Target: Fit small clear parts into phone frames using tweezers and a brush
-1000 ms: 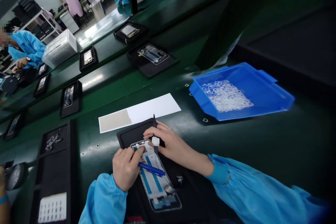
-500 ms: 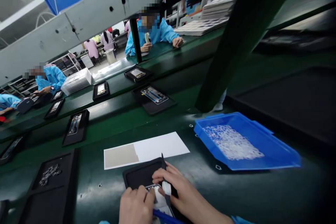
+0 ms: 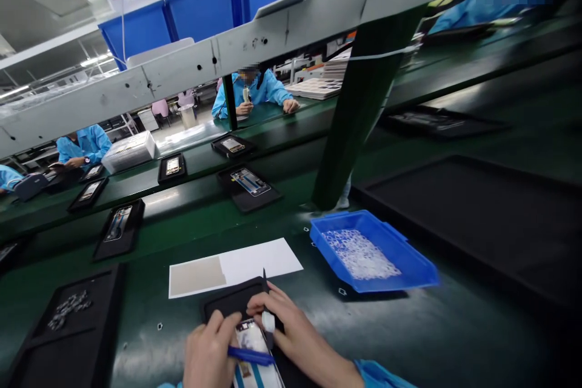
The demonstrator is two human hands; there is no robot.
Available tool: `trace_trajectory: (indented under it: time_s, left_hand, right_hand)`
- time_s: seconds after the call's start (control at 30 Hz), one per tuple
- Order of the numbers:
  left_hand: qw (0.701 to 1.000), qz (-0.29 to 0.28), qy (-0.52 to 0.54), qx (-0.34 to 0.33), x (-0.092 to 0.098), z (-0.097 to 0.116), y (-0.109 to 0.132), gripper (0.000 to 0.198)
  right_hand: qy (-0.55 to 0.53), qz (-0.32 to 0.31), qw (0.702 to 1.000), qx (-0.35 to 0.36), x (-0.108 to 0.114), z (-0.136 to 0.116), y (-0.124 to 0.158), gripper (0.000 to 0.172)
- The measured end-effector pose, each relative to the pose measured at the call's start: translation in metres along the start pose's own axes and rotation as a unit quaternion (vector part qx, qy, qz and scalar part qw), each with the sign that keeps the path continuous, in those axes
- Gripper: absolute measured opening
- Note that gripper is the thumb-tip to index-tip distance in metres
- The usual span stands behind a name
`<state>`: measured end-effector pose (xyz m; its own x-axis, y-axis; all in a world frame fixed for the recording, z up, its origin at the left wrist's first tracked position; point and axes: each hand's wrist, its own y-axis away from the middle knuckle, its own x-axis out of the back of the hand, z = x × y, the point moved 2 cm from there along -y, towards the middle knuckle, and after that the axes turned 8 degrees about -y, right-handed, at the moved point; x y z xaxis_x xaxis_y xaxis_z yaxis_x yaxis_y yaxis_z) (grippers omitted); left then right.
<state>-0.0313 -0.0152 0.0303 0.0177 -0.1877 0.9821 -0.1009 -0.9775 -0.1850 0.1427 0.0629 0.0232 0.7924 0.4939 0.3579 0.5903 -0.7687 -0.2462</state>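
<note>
In front of me an opened phone (image 3: 248, 370) lies on a black tray (image 3: 227, 302). My left hand (image 3: 207, 345) is closed round a slim blue plastic stick (image 3: 252, 356), which slants across the phone. Its fingertips are at the phone's top left edge. My right hand (image 3: 302, 336) grips dark pointed tweezers (image 3: 265, 282), their sharp end sticking up past the fingers. A small white piece (image 3: 268, 321) sits on the tweezers, beside the phone's right edge. Part of the phone is cut off by the bottom of the view.
Right of my hands stands a blue bin (image 3: 409, 270) of small white rings. A white card (image 3: 261, 259) lies ahead. At left a black tray (image 3: 63, 357) holds small dark parts. Phone trays (image 3: 119, 224) line the belt beyond. A green post (image 3: 348, 133) rises at right; co-workers sit opposite.
The view has swung up and right. My left hand has drawn back from the phone's inside, so more of the phone and the blue stick shows. The right hand keeps the tweezers.
</note>
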Motion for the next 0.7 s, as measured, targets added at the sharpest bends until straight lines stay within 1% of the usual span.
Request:
trace_trajectory:
  time_s: [0.07,0.13,0.17,0.23,0.33,0.4,0.5,0.6,0.7]
  left_hand:
    - [0.998,0.048,0.011,0.032,0.005,-0.009,-0.001,0.040]
    - [0.996,0.054,0.004,0.066,0.010,-0.018,-0.006,0.038]
    - [0.996,0.041,-0.007,0.083,0.012,-0.021,-0.010,0.039]
    - [0.994,-0.003,-0.033,0.103,0.015,-0.025,-0.020,0.043]
    - [0.991,-0.062,-0.072,0.096,0.015,-0.022,-0.033,0.040]
    - [0.990,-0.079,-0.090,0.081,0.015,-0.017,-0.039,0.034]
    - [0.988,-0.093,-0.103,0.062,0.017,-0.009,-0.042,0.031]
    - [0.988,-0.114,-0.094,0.054,0.022,-0.005,-0.044,0.032]
    - [0.988,-0.122,-0.075,0.062,0.027,-0.008,-0.048,0.033]
  right_hand:
    - [-0.022,0.047,0.999,0.007,0.003,-0.001,0.000,0.023]
    - [-0.058,0.104,0.993,-0.001,0.007,0.001,0.000,0.021]
    - [-0.079,0.131,0.988,-0.008,0.009,0.002,-0.001,0.024]
    - [-0.107,0.184,0.977,-0.023,0.014,0.005,-0.004,0.034]
    - [-0.124,0.235,0.963,-0.040,0.022,0.009,-0.012,0.049]
    - [-0.146,0.232,0.960,-0.057,0.025,0.010,-0.021,0.055]
    - [-0.172,0.189,0.962,-0.095,0.026,0.009,-0.039,0.056]
    - [-0.156,0.158,0.967,-0.122,0.022,0.009,-0.059,0.049]
    - [-0.145,0.143,0.970,-0.136,0.016,0.013,-0.077,0.039]
